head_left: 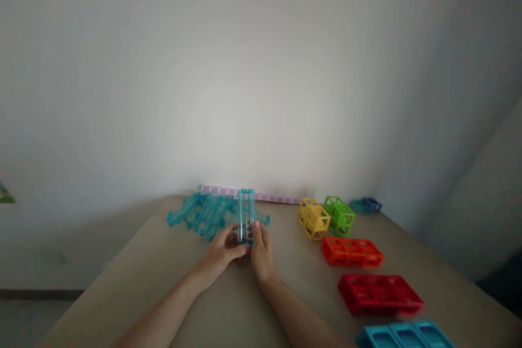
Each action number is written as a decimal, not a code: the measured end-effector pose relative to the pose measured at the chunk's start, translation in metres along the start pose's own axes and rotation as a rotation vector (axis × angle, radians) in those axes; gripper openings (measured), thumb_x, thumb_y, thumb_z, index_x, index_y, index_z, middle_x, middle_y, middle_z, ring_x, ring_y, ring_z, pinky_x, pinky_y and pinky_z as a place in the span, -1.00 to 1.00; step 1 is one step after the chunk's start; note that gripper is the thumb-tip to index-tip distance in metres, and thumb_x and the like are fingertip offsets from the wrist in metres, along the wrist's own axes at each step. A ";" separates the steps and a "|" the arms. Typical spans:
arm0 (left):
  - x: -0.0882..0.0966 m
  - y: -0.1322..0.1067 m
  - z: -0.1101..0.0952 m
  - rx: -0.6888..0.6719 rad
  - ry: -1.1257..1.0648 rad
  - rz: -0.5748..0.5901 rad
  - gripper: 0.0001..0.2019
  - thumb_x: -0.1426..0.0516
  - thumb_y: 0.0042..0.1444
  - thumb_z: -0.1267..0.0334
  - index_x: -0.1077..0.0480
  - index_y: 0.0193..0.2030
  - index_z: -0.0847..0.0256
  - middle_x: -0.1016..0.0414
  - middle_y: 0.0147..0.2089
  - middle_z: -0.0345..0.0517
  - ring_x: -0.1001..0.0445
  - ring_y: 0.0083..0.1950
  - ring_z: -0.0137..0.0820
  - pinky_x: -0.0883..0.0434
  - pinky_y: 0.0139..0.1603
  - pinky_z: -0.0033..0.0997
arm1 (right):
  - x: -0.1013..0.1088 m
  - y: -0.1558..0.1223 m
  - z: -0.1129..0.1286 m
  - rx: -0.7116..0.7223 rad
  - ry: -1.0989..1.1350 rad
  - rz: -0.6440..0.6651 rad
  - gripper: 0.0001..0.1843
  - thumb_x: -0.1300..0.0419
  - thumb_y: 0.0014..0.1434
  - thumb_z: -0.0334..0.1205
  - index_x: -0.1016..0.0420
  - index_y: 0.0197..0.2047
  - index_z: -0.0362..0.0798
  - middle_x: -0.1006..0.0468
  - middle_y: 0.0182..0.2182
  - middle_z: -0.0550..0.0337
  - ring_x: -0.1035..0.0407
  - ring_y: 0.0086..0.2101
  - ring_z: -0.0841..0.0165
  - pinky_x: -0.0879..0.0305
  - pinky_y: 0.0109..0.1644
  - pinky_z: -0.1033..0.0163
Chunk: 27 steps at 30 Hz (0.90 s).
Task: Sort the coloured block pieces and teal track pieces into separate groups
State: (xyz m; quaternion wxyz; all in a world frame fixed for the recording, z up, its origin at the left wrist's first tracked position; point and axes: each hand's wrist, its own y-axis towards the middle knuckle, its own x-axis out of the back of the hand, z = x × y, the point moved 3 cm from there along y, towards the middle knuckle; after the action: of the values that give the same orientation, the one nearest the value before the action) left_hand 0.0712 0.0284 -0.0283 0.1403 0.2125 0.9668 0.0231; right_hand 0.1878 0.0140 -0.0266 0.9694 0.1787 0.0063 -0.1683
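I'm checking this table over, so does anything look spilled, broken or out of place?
Nothing looks spilled or clearly broken, though blur hides fine detail. The translucent blue pieces beyond the left hand look untidy: they overlap in a jumble, while the orange block and red block sit apart, roughly lined up, on the right.
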 end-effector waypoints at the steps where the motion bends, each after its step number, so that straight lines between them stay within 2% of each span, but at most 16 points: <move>1: 0.001 0.000 0.000 0.002 0.007 -0.003 -0.54 -0.31 -0.13 0.31 -0.43 -0.02 0.17 -0.56 -0.17 -0.03 -0.49 -0.29 -0.33 -0.35 -0.38 -0.45 | 0.000 0.000 0.000 0.000 -0.004 -0.002 -0.47 0.07 0.25 0.20 -0.47 -0.26 -0.07 -0.53 -0.33 0.13 -0.39 -0.28 0.29 -0.29 -0.17 0.23; 5: 0.002 0.000 0.000 0.001 0.024 0.012 -0.49 -0.30 -0.11 0.31 -0.40 0.05 0.16 -0.55 -0.15 -0.01 -0.49 -0.29 -0.33 -0.36 -0.36 -0.43 | -0.001 0.000 0.000 -0.004 -0.006 0.008 -0.47 0.09 0.26 0.19 -0.47 -0.27 -0.07 -0.53 -0.32 0.11 -0.39 -0.29 0.28 -0.29 -0.18 0.22; 11: 0.001 -0.001 0.001 0.021 -0.025 -0.004 -0.46 -0.33 -0.14 0.32 -0.40 0.06 0.16 -0.56 -0.13 0.02 -0.50 -0.30 -0.32 -0.36 -0.39 -0.45 | 0.000 0.001 0.004 0.001 0.007 0.020 -0.51 0.04 0.24 0.15 -0.48 -0.31 -0.08 -0.52 -0.38 0.14 -0.39 -0.33 0.29 -0.29 -0.22 0.24; 13: 0.001 -0.001 0.000 0.023 -0.040 -0.020 -0.42 -0.34 -0.16 0.31 -0.39 0.08 0.15 -0.56 -0.11 0.03 -0.51 -0.29 -0.31 -0.37 -0.37 -0.44 | 0.000 0.000 0.007 0.009 0.014 0.059 -0.58 -0.04 0.21 0.10 -0.49 -0.21 -0.07 -0.54 -0.32 0.14 -0.41 -0.28 0.28 -0.31 -0.17 0.22; 15: 0.000 0.000 0.000 0.020 -0.048 -0.023 -0.41 -0.34 -0.15 0.30 -0.39 0.10 0.15 -0.57 -0.13 0.03 -0.52 -0.29 -0.30 -0.38 -0.35 -0.42 | -0.001 -0.002 0.009 0.027 0.038 0.101 -0.61 -0.12 0.17 0.02 -0.46 -0.05 -0.05 -0.55 -0.19 0.13 -0.40 -0.15 0.25 -0.29 -0.05 0.19; 17: 0.000 0.001 0.000 0.010 -0.044 -0.011 -0.45 -0.33 -0.11 0.27 -0.40 0.09 0.17 -0.57 -0.16 0.04 -0.51 -0.30 -0.30 -0.38 -0.34 -0.41 | -0.001 -0.004 0.010 0.042 0.055 0.109 -0.53 -0.15 0.15 -0.06 -0.36 0.11 0.00 -0.51 -0.07 0.12 -0.36 -0.05 0.24 -0.24 0.06 0.16; 19: 0.001 0.002 0.001 0.009 -0.042 -0.009 -0.46 -0.32 -0.09 0.25 -0.40 0.10 0.19 -0.57 -0.16 0.06 -0.51 -0.29 -0.29 -0.38 -0.35 -0.41 | 0.000 -0.005 0.009 0.078 0.014 0.062 -0.49 -0.10 0.19 -0.10 -0.25 0.21 0.04 -0.47 -0.02 0.12 -0.34 -0.02 0.26 -0.22 0.08 0.15; 21: 0.003 0.002 0.004 0.025 -0.043 -0.028 -0.42 -0.32 -0.10 0.24 -0.38 0.12 0.19 -0.56 -0.13 0.07 -0.52 -0.29 -0.30 -0.40 -0.35 -0.41 | 0.005 -0.002 0.011 0.155 -0.129 -0.021 -0.53 -0.04 0.23 -0.14 -0.24 0.21 0.04 -0.44 -0.01 0.08 -0.33 -0.03 0.27 -0.24 0.05 0.14; 24: 0.007 0.003 0.008 0.043 -0.023 -0.046 -0.38 -0.32 -0.10 0.23 -0.33 0.16 0.19 -0.52 -0.08 0.08 -0.51 -0.31 -0.33 -0.42 -0.33 -0.36 | 0.020 0.005 0.018 0.273 -0.526 -0.188 -0.61 0.02 0.25 -0.23 -0.36 0.11 -0.01 -0.41 -0.12 0.00 -0.30 -0.10 0.22 -0.24 -0.02 0.11; 27: 0.010 0.003 0.010 0.051 -0.008 -0.053 -0.43 -0.30 -0.07 0.21 -0.35 0.13 0.21 -0.51 -0.12 0.05 -0.49 -0.35 -0.36 -0.42 -0.35 -0.36 | 0.036 0.012 0.024 0.238 -0.992 -0.312 -0.63 0.01 0.21 -0.34 -0.42 0.05 -0.06 -0.39 -0.21 -0.04 -0.28 -0.15 0.14 -0.18 -0.10 0.09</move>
State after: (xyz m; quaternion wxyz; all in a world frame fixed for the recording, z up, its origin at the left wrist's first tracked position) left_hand 0.0668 0.0354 -0.0398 0.1391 0.1902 0.9718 -0.0063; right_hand 0.2248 0.0042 -0.0024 0.7923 0.1835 -0.4455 -0.3744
